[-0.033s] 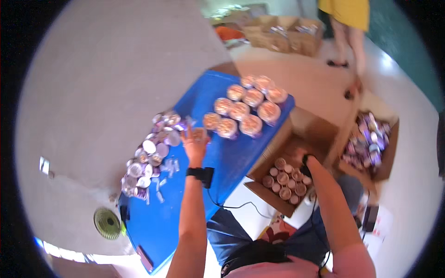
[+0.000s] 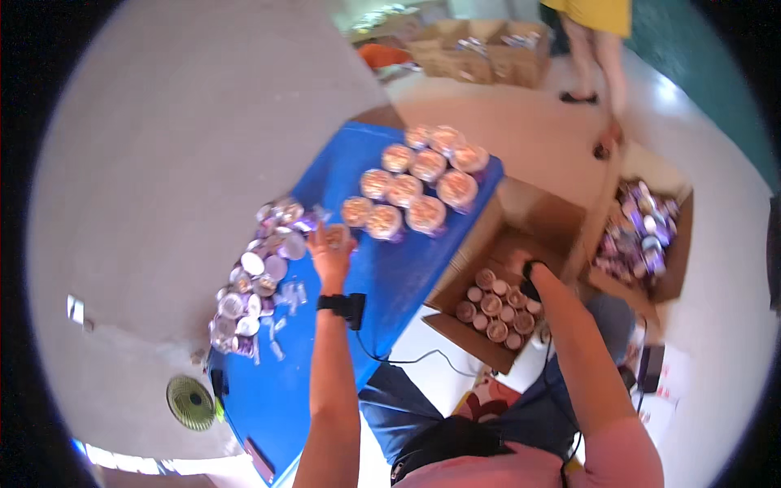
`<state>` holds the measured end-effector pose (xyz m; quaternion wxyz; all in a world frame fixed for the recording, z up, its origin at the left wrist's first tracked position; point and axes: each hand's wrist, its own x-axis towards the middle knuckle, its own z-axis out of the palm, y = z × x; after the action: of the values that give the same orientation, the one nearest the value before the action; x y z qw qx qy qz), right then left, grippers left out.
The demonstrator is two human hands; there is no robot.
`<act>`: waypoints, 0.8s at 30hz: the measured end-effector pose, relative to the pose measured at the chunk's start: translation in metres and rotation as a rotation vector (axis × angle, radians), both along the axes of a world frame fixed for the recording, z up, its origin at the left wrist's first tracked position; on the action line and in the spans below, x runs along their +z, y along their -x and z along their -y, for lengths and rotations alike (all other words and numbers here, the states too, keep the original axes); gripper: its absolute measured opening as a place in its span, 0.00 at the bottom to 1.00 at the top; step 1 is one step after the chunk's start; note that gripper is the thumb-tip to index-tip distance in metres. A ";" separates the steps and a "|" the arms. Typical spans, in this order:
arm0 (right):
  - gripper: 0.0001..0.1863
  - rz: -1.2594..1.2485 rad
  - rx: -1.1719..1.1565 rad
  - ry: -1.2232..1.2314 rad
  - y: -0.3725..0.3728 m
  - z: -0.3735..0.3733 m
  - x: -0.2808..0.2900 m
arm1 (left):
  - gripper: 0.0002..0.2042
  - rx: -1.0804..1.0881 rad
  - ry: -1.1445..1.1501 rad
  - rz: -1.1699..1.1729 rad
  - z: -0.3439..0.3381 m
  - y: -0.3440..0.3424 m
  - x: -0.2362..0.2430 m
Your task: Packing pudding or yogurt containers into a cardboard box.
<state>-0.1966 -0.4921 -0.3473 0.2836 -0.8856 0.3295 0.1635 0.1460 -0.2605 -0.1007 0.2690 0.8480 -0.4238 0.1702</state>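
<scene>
My left hand point(image 2: 329, 252) grips a clear-lidded cup with orange contents point(image 2: 336, 234) on the blue table point(image 2: 374, 301). A cluster of similar cups point(image 2: 404, 190) sits upright on the far part of the tabletop. Purple and white cups and lids point(image 2: 252, 264) lie piled along the table's left edge, beside small clear plastic pieces point(image 2: 293, 294). My right hand point(image 2: 519, 263) reaches down into an open cardboard box point(image 2: 472, 350) beside the table, just above and behind several round containers point(image 2: 492, 305); its fingers are blurred.
A second box point(image 2: 679, 244) full of purple packages point(image 2: 639, 228) stands at the right. A person in yellow point(image 2: 590, 57) stands behind it. More cartons point(image 2: 480, 69) sit at the back. A green fan point(image 2: 191, 403) is at the lower left, a pale wall point(image 2: 163, 122) at the left.
The whole view has shifted slightly left and up. Both hands stay at about the same places, the left on the cup and the right inside the box.
</scene>
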 end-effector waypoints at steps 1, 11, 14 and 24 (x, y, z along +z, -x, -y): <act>0.22 0.042 -0.303 -0.125 0.037 0.021 -0.043 | 0.39 -0.100 0.037 -0.196 0.033 0.031 -0.004; 0.18 -0.023 -0.389 -0.228 0.031 0.002 0.019 | 0.33 -0.316 0.092 -0.581 -0.022 0.181 0.057; 0.17 0.075 -0.345 -0.166 0.036 0.004 0.010 | 0.32 -0.515 0.032 -0.888 -0.033 0.228 0.025; 0.22 0.536 -0.211 -0.702 0.022 -0.004 0.049 | 0.19 -0.308 0.190 -2.366 0.028 0.223 -0.166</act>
<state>-0.2190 -0.4884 -0.2981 0.6570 -0.7086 0.2576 0.0006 -0.0774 -0.2889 -0.2670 0.5712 0.3958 0.0035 -0.7191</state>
